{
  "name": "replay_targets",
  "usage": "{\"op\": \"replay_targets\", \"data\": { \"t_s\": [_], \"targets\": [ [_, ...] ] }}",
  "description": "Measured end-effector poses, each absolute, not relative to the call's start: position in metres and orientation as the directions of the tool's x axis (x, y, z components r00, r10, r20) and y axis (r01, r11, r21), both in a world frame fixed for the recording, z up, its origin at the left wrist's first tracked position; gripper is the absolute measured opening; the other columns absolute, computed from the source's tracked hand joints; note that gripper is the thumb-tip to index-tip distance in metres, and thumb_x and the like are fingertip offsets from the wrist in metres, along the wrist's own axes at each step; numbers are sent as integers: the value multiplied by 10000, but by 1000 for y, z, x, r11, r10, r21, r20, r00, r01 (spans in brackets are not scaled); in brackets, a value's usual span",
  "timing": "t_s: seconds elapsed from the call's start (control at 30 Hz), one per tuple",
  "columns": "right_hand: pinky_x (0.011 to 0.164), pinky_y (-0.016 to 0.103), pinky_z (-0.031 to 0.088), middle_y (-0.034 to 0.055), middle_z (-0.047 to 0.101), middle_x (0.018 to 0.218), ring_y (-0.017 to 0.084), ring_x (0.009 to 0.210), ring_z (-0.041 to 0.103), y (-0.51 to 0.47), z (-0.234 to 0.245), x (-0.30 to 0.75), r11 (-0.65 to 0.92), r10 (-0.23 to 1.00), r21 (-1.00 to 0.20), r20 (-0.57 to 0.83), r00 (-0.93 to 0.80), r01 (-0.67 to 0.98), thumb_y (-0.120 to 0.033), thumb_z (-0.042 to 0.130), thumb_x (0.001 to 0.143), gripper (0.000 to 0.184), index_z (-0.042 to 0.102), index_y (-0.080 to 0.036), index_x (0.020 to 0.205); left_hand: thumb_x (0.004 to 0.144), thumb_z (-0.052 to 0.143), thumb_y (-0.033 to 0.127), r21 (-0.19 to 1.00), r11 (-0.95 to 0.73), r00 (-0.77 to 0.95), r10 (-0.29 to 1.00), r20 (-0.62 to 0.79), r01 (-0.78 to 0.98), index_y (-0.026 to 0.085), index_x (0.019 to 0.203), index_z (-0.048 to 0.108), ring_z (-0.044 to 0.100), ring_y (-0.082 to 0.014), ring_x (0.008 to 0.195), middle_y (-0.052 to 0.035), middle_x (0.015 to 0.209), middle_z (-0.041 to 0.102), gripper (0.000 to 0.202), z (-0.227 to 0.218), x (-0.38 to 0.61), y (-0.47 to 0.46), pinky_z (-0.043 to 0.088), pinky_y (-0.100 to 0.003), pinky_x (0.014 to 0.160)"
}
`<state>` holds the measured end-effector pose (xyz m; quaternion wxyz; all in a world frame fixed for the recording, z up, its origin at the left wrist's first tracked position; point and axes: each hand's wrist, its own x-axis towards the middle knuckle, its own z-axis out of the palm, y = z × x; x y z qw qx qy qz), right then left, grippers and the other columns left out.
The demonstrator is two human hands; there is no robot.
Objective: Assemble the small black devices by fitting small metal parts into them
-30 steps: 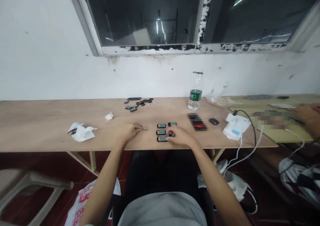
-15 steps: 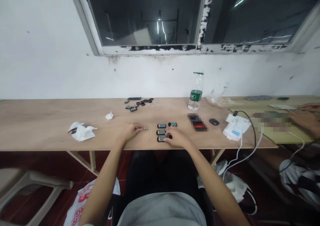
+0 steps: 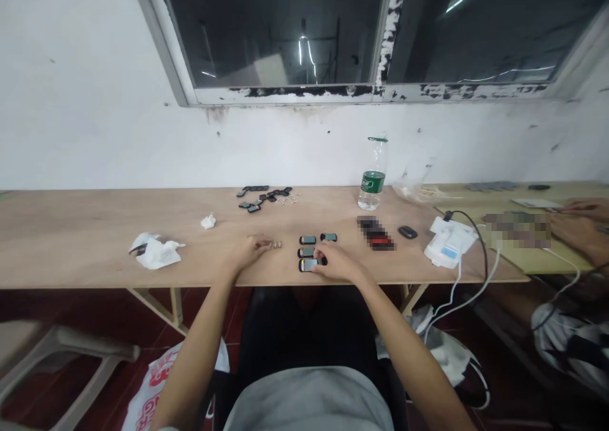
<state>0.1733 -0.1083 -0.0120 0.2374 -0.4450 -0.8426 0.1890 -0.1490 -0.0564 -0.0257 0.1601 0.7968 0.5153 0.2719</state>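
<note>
My left hand [image 3: 254,249] rests on the tabletop, its fingertips pinched together at the left end of a short row of small, pale metallic pieces [image 3: 276,244]. Whether one of them is between the fingers is too small to see. My right hand [image 3: 339,261] has thumb and fingers on the right end of a small black device with a grey face [image 3: 308,265], the one closest to the table's front edge. Behind it lie similar devices [image 3: 307,240], another [image 3: 306,252] and one at the right [image 3: 328,237]. A dark end of something shows under my right fingers.
More dark devices [image 3: 254,207] and small white bits [image 3: 287,199] lie at the back. A water bottle [image 3: 372,183], a black oval object [image 3: 408,232] and a white box with cables [image 3: 447,247] stand right. Crumpled tissue [image 3: 157,251] lies left. Another person's hand [image 3: 583,228] is far right.
Both hands stay in almost the same place. The face of the front device under my right fingers looks brighter now.
</note>
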Motion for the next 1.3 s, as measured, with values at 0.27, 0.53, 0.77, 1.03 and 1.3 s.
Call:
{"op": "replay_targets", "data": {
  "t_s": [0.27, 0.53, 0.77, 1.03, 1.3],
  "targets": [
    [701, 271, 401, 11, 610, 900, 178, 806, 563, -118, 2, 170, 531, 823, -588, 187, -536, 610, -251, 744, 770, 225, 529, -208, 820, 900, 577, 441, 524, -449, 358, 893, 272, 723, 216, 1083, 755, 698, -264, 1048, -76, 1177, 745, 341, -25, -150, -56, 546, -368, 937],
    [701, 266, 439, 9, 650, 843, 163, 766, 595, -117, 0, 165, 535, 802, -696, 240, -548, 478, -184, 681, 807, 127, 644, -200, 927, 867, 637, 444, 566, -399, 305, 917, 258, 722, 211, 1057, 759, 712, -281, 1022, -85, 1124, 762, 324, -24, -150, -59, 560, -381, 909],
    [696, 274, 458, 25, 684, 834, 161, 732, 608, -112, -1, 165, 552, 818, -686, 336, -467, 474, -224, 623, 854, 169, 694, -190, 1003, 797, 735, 531, 586, -404, 280, 914, 294, 703, 204, 1100, 740, 705, -289, 1037, -102, 1153, 747, 446, -16, -154, -64, 569, -370, 889],
    [732, 275, 538, 61, 723, 994, 171, 805, 678, -109, 0, 161, 471, 876, -803, 377, -301, 365, -275, 590, 886, 266, 674, -196, 1126, 905, 611, 479, 485, -587, 409, 806, 428, 649, 194, 953, 765, 707, -228, 924, -76, 1026, 754, 327, 8, -120, -88, 569, -325, 874],
    [751, 282, 564, 77, 740, 1008, 186, 846, 710, -116, 8, 159, 473, 871, -829, 390, -298, 298, -272, 604, 881, 224, 677, -180, 1072, 967, 561, 399, 308, -756, 557, 641, 529, 578, 226, 1143, 726, 695, -238, 1068, -73, 1204, 716, 297, 6, -74, -105, 558, -357, 970]
  ]
}}
